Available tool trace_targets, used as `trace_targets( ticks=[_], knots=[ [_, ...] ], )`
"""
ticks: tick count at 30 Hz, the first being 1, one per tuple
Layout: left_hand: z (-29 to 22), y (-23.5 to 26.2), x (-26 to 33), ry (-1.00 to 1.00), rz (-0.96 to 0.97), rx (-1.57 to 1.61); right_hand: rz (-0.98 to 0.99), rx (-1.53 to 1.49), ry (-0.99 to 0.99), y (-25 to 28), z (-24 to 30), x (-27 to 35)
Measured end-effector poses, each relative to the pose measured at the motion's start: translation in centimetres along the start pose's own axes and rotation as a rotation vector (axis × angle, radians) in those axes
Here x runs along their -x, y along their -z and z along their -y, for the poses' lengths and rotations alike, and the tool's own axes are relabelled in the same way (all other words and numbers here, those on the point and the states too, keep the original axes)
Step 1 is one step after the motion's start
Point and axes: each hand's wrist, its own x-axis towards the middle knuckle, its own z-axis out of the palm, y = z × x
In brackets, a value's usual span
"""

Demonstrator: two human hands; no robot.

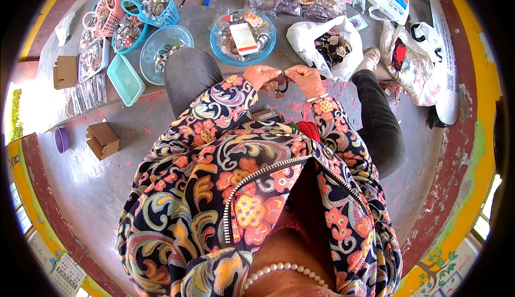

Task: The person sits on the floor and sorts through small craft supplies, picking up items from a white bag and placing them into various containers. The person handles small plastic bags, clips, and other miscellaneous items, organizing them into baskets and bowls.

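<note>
Left hand [261, 76] and right hand [306, 80] pinch a small dark loop [286, 87]; blue basin [228, 58] just beyond.

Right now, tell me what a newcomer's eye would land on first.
First, probably, the flowered jacket, dark with orange blossoms, filling the lower middle, with a white bead necklace near the bottom edge. Above, the left grip and right grip nearly meet at a small dark loop. Beyond sits a round blue bowl, with a pink basket and a blue basket at upper left.
</note>
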Motion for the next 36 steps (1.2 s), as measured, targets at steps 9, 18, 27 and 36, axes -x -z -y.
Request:
trace_targets(
  ticks=[9, 18, 27, 36],
  knots=[
    [-0.4, -0.2, 0.2, 0.038, 0.001, 0.053, 0.004, 0.031, 0.030, 0.3, -0.2, -0.2],
    [0.7, 0.1, -0.3, -0.137, 0.029, -0.090, 0.087, -0.050, -0.097, 0.8, -0.3, -0.2],
    [1.5, -0.2, -0.4, -0.216, 0.017, -0.298, 0.043, 0.047, -0.070, -0.5, -0.1, 0.1],
    [3.1, 0.5, -1.7, -0.299, -0.020, -0.168, 0.009, -0.118, -0.138, 0.0, 0.6, 0.0]
  ],
)
